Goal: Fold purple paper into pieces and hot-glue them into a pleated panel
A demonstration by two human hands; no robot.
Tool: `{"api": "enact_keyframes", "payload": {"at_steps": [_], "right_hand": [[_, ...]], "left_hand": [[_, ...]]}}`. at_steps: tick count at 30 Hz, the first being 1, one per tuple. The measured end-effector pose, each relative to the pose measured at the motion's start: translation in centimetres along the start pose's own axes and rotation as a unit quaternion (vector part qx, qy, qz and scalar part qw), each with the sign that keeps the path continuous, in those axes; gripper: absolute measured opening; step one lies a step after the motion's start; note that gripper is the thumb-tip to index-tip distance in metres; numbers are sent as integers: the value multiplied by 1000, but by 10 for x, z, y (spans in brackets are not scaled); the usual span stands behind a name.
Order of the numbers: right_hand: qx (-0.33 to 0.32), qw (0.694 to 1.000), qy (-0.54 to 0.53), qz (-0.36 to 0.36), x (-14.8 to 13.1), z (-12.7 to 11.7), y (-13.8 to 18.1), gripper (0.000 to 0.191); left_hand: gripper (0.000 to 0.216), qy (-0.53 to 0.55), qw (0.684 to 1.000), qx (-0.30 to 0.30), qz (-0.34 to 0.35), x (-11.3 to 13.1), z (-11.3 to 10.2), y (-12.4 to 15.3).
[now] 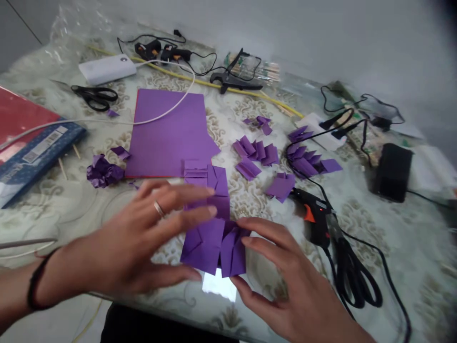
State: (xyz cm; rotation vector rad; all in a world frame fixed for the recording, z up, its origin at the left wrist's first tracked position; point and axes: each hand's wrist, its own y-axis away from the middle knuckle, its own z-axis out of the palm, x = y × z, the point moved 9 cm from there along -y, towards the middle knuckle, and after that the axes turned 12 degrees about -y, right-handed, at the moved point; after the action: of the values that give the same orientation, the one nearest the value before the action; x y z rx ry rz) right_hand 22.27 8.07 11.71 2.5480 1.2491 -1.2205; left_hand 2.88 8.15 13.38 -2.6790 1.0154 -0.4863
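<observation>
Several folded purple paper pieces lie close together in front of me, among them a lower-left piece (pixel 203 240). My left hand (pixel 153 233), with a ring and a dark wristband, is spread over their left side, fingers apart and slightly blurred. At the lower right of the group, my right hand (pixel 285 271) grips a folded purple paper piece (pixel 233 252) by its top and bottom edges, between fingertips and thumb. That piece sits right beside the lower-left one. Just behind the group lies a stack of purple sheets (pixel 167 128).
On the right lie a glue gun (pixel 316 216) with a lit red light and black-handled scissors (pixel 357 276). More folded purple pieces (pixel 257 152) are scattered behind. Crumpled purple paper (pixel 104 171) is at left. A white cable (pixel 171 110) crosses the sheets; a power strip (pixel 323 131) stands back right.
</observation>
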Motion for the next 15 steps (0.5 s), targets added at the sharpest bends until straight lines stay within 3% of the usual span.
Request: {"api": "enact_keyframes", "payload": {"at_steps": [2, 4, 10, 15], "right_hand": [[-9, 1000, 4, 1, 7, -8, -10, 45], [-24, 1000, 14, 2, 14, -12, -18, 45], [-78, 996, 32, -17, 30, -6, -32, 43], [-107, 993, 49, -22, 40, 0, -35, 48]], "left_hand": [[45, 6, 999, 12, -48, -31, -10, -8], [37, 19, 999, 19, -40, -49, -7, -15], [44, 58, 997, -40, 34, -72, 54, -23], [42, 90, 994, -55, 11, -82, 71, -19]]}}
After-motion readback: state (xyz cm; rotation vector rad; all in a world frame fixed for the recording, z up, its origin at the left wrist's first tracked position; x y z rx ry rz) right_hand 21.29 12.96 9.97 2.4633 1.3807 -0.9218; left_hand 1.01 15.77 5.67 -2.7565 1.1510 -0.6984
